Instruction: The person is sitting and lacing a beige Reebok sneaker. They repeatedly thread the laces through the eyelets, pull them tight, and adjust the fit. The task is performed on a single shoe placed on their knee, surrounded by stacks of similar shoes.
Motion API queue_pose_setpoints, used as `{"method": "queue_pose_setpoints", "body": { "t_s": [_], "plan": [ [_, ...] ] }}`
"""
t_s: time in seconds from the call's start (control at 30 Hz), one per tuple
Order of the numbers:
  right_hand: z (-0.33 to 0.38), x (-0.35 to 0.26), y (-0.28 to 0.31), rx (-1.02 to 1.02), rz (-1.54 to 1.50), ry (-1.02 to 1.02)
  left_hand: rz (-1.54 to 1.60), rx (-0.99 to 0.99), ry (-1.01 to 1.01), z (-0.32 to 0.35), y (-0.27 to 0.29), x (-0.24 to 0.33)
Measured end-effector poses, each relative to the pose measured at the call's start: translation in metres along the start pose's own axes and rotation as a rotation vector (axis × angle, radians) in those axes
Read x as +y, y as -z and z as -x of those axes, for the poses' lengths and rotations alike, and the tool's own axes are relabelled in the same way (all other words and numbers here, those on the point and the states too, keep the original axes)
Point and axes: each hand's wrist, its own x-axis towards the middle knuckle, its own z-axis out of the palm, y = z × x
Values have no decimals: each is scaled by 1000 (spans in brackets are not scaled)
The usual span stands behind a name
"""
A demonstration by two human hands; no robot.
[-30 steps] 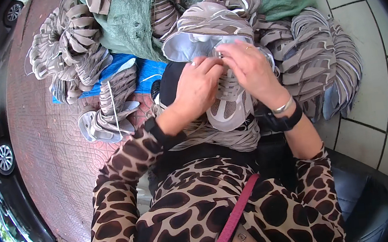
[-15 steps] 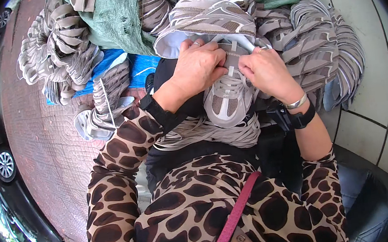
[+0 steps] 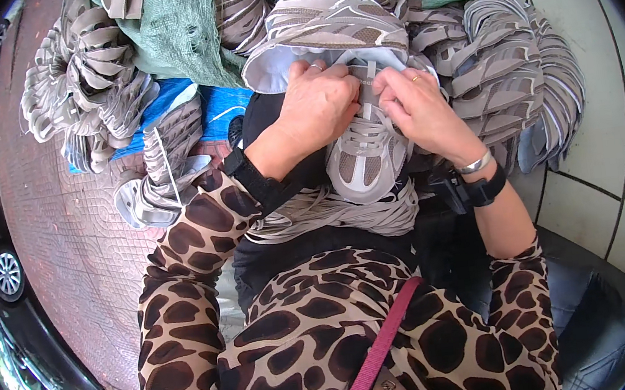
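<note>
On my lap lies a grey-beige sneaker upper (image 3: 367, 159), its toe toward me and laces threaded across its lower part. My left hand (image 3: 318, 106) is closed at the left edge of its tongue, fingers curled around the upper's material. My right hand (image 3: 416, 106) is bent at the tongue's right side, thumb and forefinger together; whether a lace end is between them is too small to make out. Just beyond my hands rests another stitched upper (image 3: 339, 26) with a white lining. A bundle of loose beige laces (image 3: 338, 219) lies across my lap below the toe.
Stacks of similar uppers stand at the left (image 3: 86, 70) and right (image 3: 499, 73). Green woven sacks (image 3: 179, 37) and a blue sheet (image 3: 218, 109) lie among them. Reddish paving (image 3: 64, 246) is at left, with a parked black car (image 3: 13, 306); pale tiles (image 3: 586, 164) are at right.
My right hand has shifted upward along the tongue, its fingers now nearer the opening. My left hand stays at about the same place on the upper.
</note>
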Motion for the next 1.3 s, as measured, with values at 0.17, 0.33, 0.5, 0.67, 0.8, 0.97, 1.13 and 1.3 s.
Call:
{"method": "queue_pose_setpoints", "body": {
  "t_s": [0.17, 0.33, 0.5, 0.67, 0.8, 0.97, 1.13, 1.3],
  "plan": [
    [-2, 7, 6, -79, -22, 16, -16, -15, 0, 0, 0, -1],
    [-1, 3, 3, -28, -6, -20, 26, -4, -2, 0, 2, 0],
    [6, -4, -16, 225, -7, -109, 187, 196, 95, 6, -2, 16],
    [7, 0, -19, 280, -89, -57, 241, 189, 94, 5, -8, 16],
    [10, 2, -10, 215, -188, -78, 281, 183, 109, 6, -7, 12],
    [10, -1, -4, 177, -183, -48, 204, 194, 71, 8, -2, 11],
    [9, -3, -1, 128, 49, -51, -20, 78, 19, 3, 5, 12],
    [8, -2, 1, 8, 90, -61, -7, -17, 19, 3, 8, 11]
  ]
}}
